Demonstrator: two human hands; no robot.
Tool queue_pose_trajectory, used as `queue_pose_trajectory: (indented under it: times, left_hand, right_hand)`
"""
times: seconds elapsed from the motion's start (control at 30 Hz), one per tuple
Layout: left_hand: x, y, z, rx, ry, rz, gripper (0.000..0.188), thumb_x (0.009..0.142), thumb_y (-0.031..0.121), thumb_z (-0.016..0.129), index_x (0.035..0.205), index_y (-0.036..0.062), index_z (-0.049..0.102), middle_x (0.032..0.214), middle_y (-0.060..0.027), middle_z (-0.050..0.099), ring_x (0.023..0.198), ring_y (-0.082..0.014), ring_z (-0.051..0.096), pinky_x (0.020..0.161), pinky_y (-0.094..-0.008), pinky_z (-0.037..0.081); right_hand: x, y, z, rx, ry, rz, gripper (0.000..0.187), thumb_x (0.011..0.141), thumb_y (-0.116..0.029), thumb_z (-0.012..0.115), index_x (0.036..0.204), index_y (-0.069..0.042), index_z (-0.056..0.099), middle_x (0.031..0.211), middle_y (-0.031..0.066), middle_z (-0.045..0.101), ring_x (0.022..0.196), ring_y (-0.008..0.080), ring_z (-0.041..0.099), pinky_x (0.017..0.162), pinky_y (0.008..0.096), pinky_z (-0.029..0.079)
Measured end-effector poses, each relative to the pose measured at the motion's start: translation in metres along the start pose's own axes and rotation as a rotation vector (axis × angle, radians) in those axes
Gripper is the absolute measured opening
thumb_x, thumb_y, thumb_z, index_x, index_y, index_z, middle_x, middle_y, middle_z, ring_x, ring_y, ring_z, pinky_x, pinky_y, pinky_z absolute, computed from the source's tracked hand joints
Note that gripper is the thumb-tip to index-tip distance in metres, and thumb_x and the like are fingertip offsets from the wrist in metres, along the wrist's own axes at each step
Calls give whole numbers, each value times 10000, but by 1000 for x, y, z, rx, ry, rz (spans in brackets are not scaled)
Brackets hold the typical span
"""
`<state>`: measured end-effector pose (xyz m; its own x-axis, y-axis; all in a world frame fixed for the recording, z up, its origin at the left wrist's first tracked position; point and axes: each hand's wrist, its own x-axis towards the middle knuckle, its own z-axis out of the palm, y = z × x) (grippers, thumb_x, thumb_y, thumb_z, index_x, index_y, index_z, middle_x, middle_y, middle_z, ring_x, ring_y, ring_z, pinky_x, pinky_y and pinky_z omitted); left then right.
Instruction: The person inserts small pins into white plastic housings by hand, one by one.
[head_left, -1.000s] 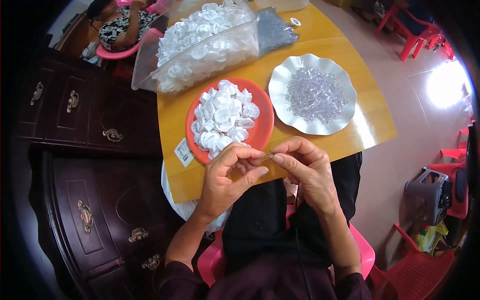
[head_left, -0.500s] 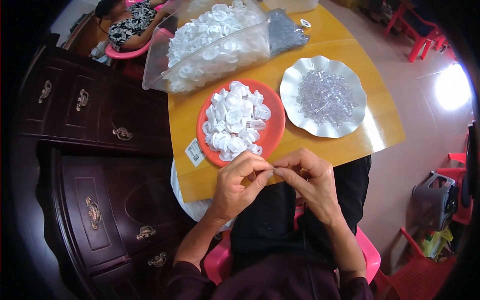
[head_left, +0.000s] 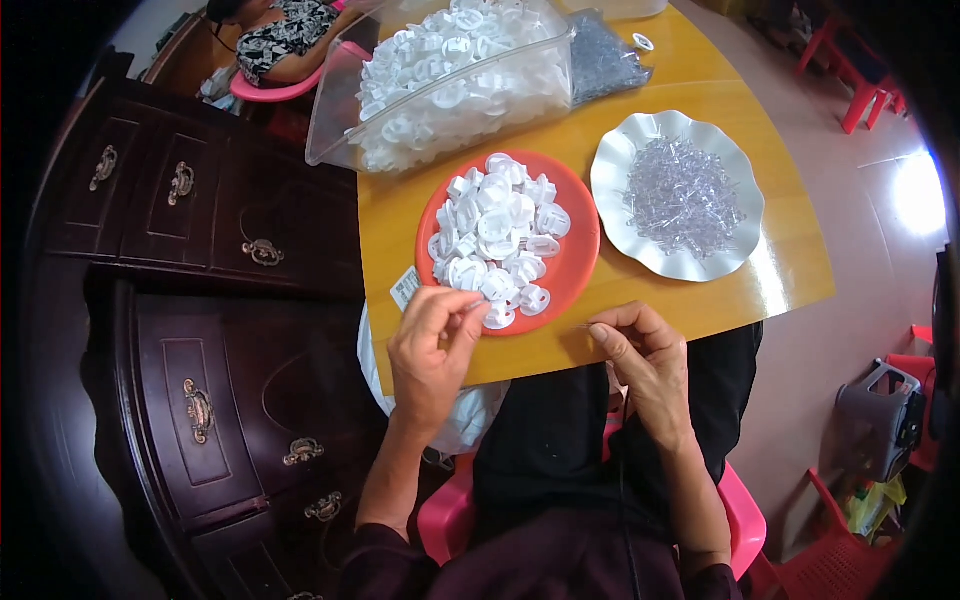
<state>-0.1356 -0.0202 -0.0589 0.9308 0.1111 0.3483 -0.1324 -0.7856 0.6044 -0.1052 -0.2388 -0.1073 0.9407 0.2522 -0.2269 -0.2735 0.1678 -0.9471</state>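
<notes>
Using red plate [head_left: 577, 260] as clock centre. At 7, holding left hand [head_left: 428, 347] by white plastic pieces [head_left: 495, 225] near the rim, with thumb and forefinger drawn close; cannot tell if pinching any. Near 4, pinching with right hand [head_left: 648, 370] a thin sliver [head_left: 588, 325], blurred. Noting clear pins [head_left: 690, 195] on scalloped dish [head_left: 609, 180] at 2, clear bin [head_left: 335, 130] at 11.

White pieces [head_left: 497, 228]: round-flanged plastic, heaped at mixed angles on the orange plate [head_left: 582, 232]
Clear pieces [head_left: 685, 200]: thin, transparent, piled crisscross on the scalloped white plate [head_left: 611, 205]
</notes>
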Motion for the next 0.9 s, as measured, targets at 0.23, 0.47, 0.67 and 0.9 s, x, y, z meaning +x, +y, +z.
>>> queue_pose_trajectory:
  times: [0.23, 0.47, 0.67, 0.9]
  left_hand:
    - [2, -16, 9, 161, 95, -5, 193, 795, 27, 787, 925, 13, 645, 854, -69, 619, 665, -159, 604, 596, -285, 498]
    - [2, -16, 8, 101, 129, -40, 156, 809, -23, 750, 922, 9, 646, 864, -80, 630, 696, -176, 632, 621, -292, 515]
    - [-5, -27, 7, 124, 246, 225, 217, 790, -48, 758, 971, 32, 668, 945, -85, 661, 804, -213, 657, 676, -295, 532]
    - [-14, -18, 15, -106, 89, 390, 283, 797, -69, 744, 1044, 49, 673, 1032, -103, 660, 852, -245, 649, 724, -310, 531]
  right_hand:
    - [0, 3, 0, -18, 15, 15, 150, 911, -127, 725, 949, 12, 683, 817, 1, 671, 727, 48, 579, 673, 215, 477]
    - [0, 4, 0, -45, 23, 9, 148, 908, -131, 727, 939, 8, 687, 788, -12, 652, 692, 43, 545, 644, 212, 453]
    - [-2, 2, 0, 25, 6, 45, 135, 916, -126, 720, 953, -3, 679, 795, -17, 652, 684, 22, 531, 613, 187, 437]
    - [-11, -11, 18, 142, -119, -151, 89, 923, -75, 691, 982, -11, 673, 1081, 62, 696, 698, 37, 570, 614, 172, 472]
